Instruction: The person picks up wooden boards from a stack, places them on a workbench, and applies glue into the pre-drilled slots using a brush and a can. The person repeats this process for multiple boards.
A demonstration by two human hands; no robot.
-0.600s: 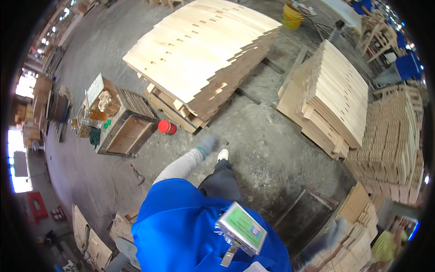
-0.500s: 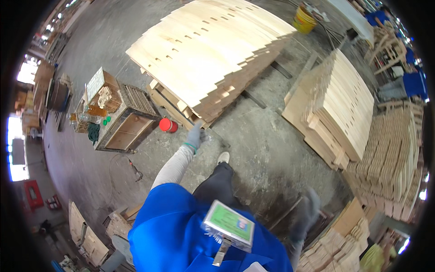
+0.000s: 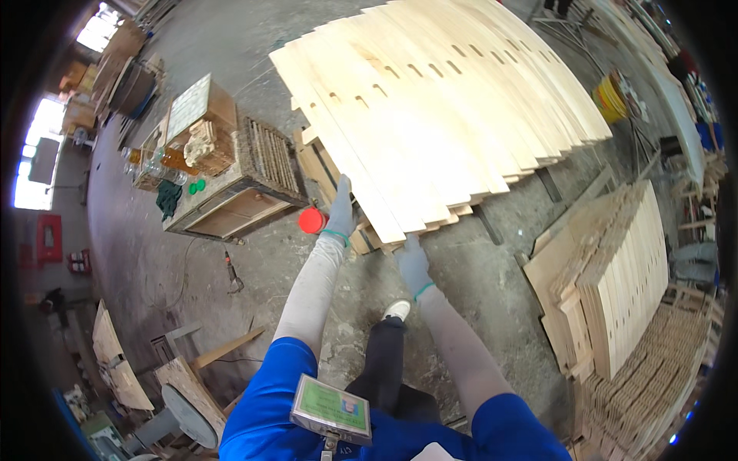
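A broad stack of pale wooden boards [image 3: 461, 92] with short slots lies in front of me, its near ends stepped. My left hand [image 3: 342, 209], in a grey glove, rests along the left edge of the nearest wooden board [image 3: 355, 180] with its fingers stretched out. At that board's near end is my right hand [image 3: 413, 261], also gloved, with the fingers closed at the end and the fingertips partly hidden. A red-lidded container [image 3: 312, 220] stands on the floor just left of my left hand.
To the left is a wooden cabinet [image 3: 231, 207] bearing bottles, a dark cloth and green caps. A power tool [image 3: 233, 273] with a cord lies on the concrete floor. More stacked boards [image 3: 626, 284] stand at the right, and a yellow bucket [image 3: 609, 100] at the far right.
My right hand has come up from the lower right to the near end of the stack. My left hand now lies along the nearest board's edge. The stack appears closer.
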